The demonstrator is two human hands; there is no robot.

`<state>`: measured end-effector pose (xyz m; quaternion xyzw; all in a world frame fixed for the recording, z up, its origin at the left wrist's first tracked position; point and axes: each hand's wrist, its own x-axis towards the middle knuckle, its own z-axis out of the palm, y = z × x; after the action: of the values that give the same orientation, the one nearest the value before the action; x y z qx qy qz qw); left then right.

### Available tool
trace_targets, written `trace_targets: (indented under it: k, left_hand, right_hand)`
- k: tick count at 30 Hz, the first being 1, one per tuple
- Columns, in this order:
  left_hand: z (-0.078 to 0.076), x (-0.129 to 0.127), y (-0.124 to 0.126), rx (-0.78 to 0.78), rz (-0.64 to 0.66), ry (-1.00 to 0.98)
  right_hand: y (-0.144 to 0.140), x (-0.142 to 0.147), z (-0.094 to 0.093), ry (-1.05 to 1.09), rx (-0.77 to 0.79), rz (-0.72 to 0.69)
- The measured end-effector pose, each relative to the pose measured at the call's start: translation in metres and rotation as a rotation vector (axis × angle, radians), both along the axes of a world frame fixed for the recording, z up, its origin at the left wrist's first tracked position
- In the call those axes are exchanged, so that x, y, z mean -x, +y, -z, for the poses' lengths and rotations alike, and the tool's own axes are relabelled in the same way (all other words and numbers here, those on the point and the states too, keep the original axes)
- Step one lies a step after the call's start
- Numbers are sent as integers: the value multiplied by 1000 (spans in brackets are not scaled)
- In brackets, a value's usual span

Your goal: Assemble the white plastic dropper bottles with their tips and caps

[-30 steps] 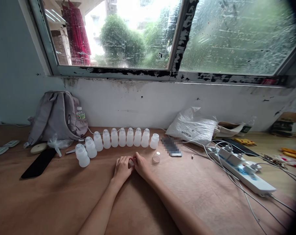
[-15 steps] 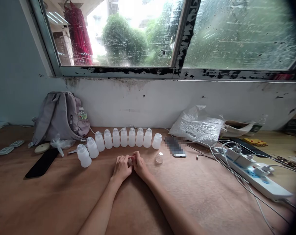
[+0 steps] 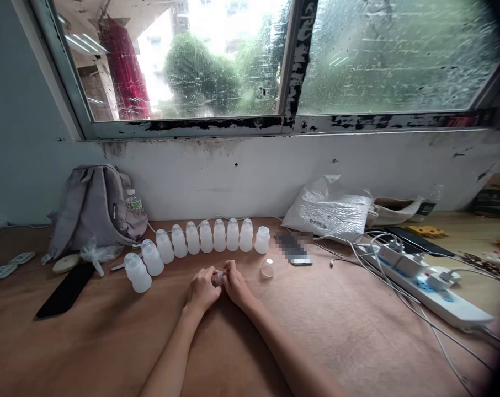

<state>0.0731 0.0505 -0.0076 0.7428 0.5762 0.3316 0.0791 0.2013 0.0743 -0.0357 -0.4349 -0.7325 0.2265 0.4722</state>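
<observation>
Between my two hands is a small translucent ribbed piece (image 3: 217,278), like a bottle's screw ring, mostly covered by fingers. My left hand (image 3: 203,290) closes round it from the left. From the right, the fingers of my right hand (image 3: 234,284) pinch at it. Behind them, a curved row of several frosted white baby bottles (image 3: 206,237) stands upright with domed clear caps. At the row's right end is an uncapped bottle (image 3: 262,241) with its neck showing. A clear dome cap (image 3: 267,269) rests on the table, right of my right hand.
A dark phone (image 3: 65,290) and a grey backpack (image 3: 95,207) are on the left. On the right lie a partly blurred phone (image 3: 302,261), a silvery plastic bag (image 3: 330,209) and a white power strip (image 3: 461,309) with trailing cables. A wall with a window rises behind the table (image 3: 357,342).
The view has shifted slightly. My hands stay together, with the fingers moved a little, and more of the ribbed piece shows between them. The bottles and cap have not been moved.
</observation>
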Motion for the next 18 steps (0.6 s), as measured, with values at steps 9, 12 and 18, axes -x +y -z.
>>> trace_targets:
  k: [9,12,18]
  left_hand:
    - [0,-1,0,-53,-13,25]
    - [2,-2,1,-76,-4,18]
    - [4,-5,2,-126,45,-19]
  right_hand:
    - [0,-4,-7,249,169,-49]
    - [0,-4,-9,470,329,-96]
    - [2,-2,-10,818,572,-109]
